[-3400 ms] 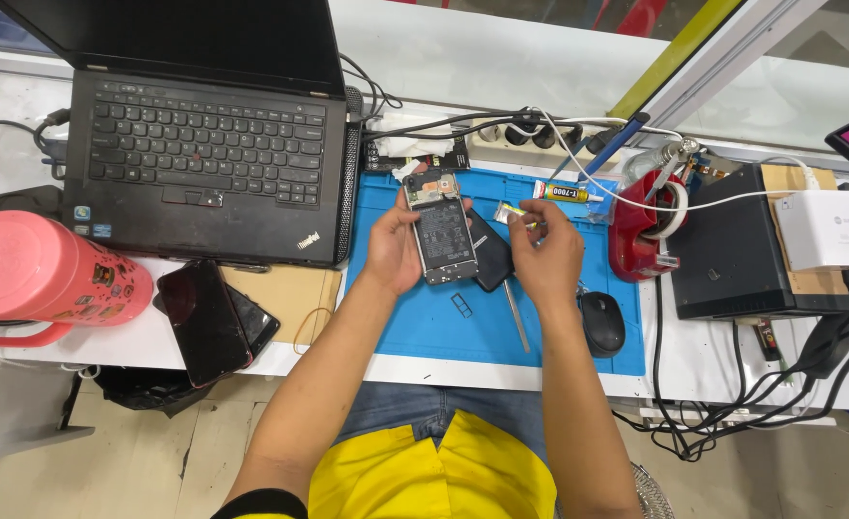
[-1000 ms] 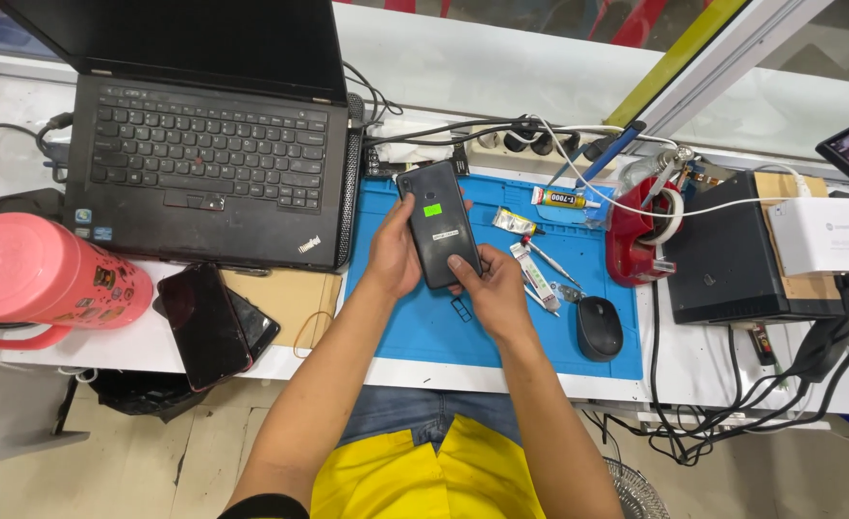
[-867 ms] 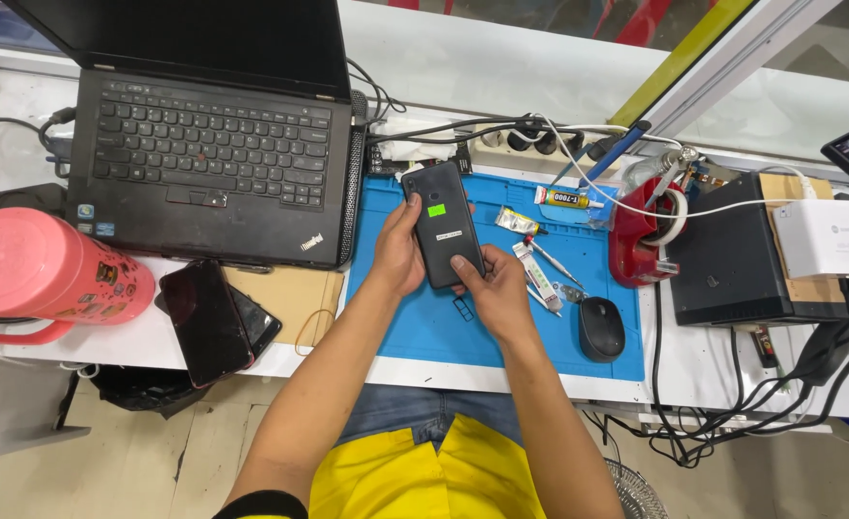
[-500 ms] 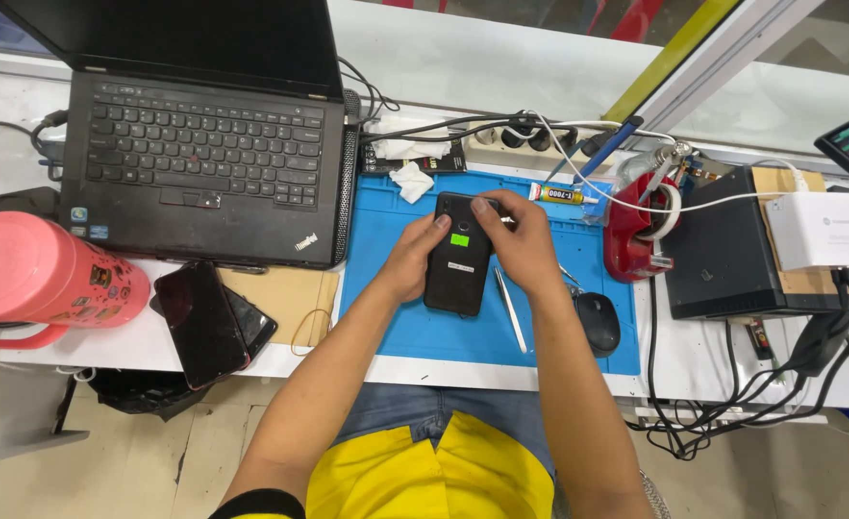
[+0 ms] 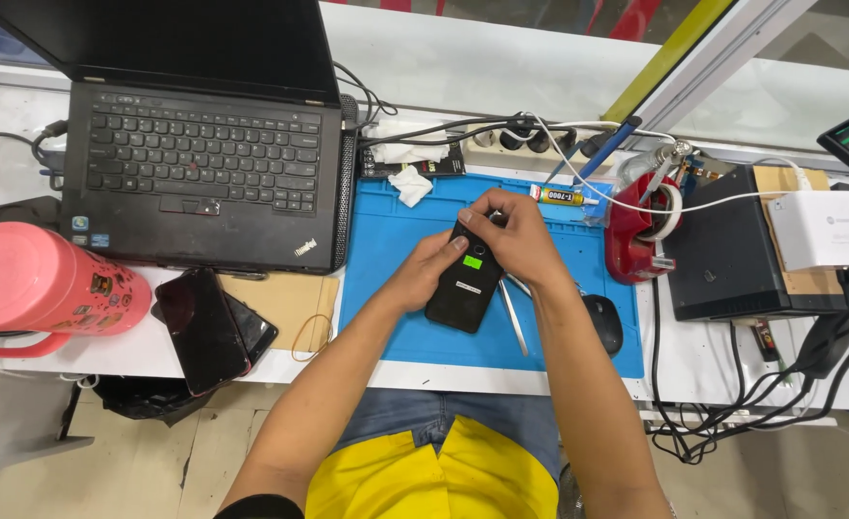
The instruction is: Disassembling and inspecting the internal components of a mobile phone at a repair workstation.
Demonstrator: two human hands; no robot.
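White worktop [image 5: 501,72] seen from above, crowded with repair gear. Open black laptop [image 5: 203,163] at upper left. Blue silicone work mat [image 5: 386,317] at centre, just right of the laptop. Pink jug [image 5: 45,288] lying on its side at the left edge. Black box [image 5: 727,255] at right, topped by cardboard and a white charger block [image 5: 824,231]. Two dark phones [image 5: 208,327] stacked below the laptop, beside a sheet of brown card. Red tape dispenser [image 5: 636,235] at the mat's right edge. White power strip [image 5: 511,144] with tangled cables behind the mat. Black mouse [image 5: 605,322] at the mat's lower right. Crumpled white tissue [image 5: 410,185] at the mat's top edge. Small glue tube [image 5: 561,196] near the top right of the mat.

Black smartphone [image 5: 465,288], back side up with a green sticker, over the middle of the mat. Left hand [image 5: 424,279] gripping its left edge, fingers curled around it. Right hand [image 5: 511,235] covering its upper end, fingers closed on the top. Metal tweezers [image 5: 513,322] lying on the mat just right of the phone.
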